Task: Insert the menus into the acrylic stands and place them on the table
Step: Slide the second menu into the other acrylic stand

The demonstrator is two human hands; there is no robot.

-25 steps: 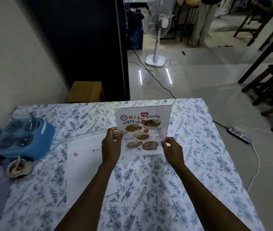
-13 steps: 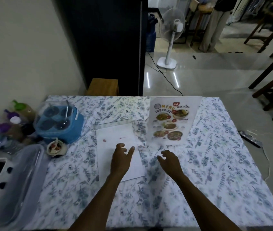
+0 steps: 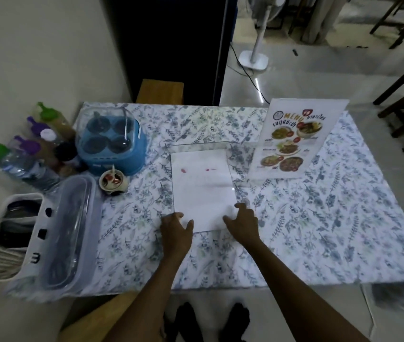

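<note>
A colourful menu in a clear acrylic stand [image 3: 294, 141] stands upright at the far right of the floral-cloth table [image 3: 331, 218]. A second acrylic stand [image 3: 203, 188] lies flat mid-table with a white sheet, blank side up, in or under it. My left hand [image 3: 176, 228] rests with spread fingers at its near left corner. My right hand [image 3: 243, 220] touches its near right corner, fingers apart. Neither hand grips anything.
A blue condiment caddy [image 3: 112, 144] and a small sauce cup [image 3: 112, 181] sit at the left. Bottles [image 3: 28, 154] and a clear-lidded cutlery box [image 3: 70, 230] line the left edge. A wooden stool [image 3: 161, 91] and a fan's base [image 3: 254, 59] stand beyond the table.
Both hands let go of the standing menu, left at the far right, and came back to the flat stand's near corners. The view has tilted down and pulled back.
</note>
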